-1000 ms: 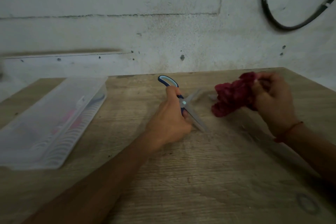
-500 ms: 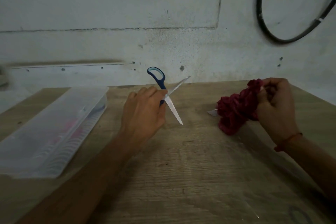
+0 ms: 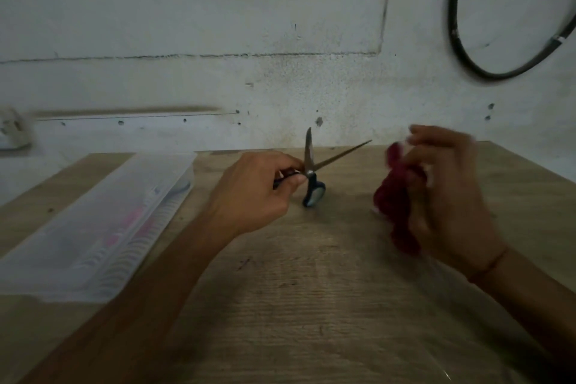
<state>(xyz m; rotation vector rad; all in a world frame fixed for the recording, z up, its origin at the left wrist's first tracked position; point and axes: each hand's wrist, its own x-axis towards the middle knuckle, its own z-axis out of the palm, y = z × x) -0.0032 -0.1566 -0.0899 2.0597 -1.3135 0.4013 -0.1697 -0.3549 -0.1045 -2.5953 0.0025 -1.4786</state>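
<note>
Though blurry, red yarn [image 3: 393,196] in R hand [image 3: 445,196] grip, open scissors [image 3: 311,174] in L hand [image 3: 252,193] grip; clear box [image 3: 93,227] far L.

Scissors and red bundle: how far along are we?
Done: the scissors are picked up, blades spread. In hand: the left hand grips them near the pivot, one handle loop hanging free; the right hand holds the red bundle, blurred. Left: blades and bundle are apart, nothing is between the blades, and no cut piece shows.
</note>
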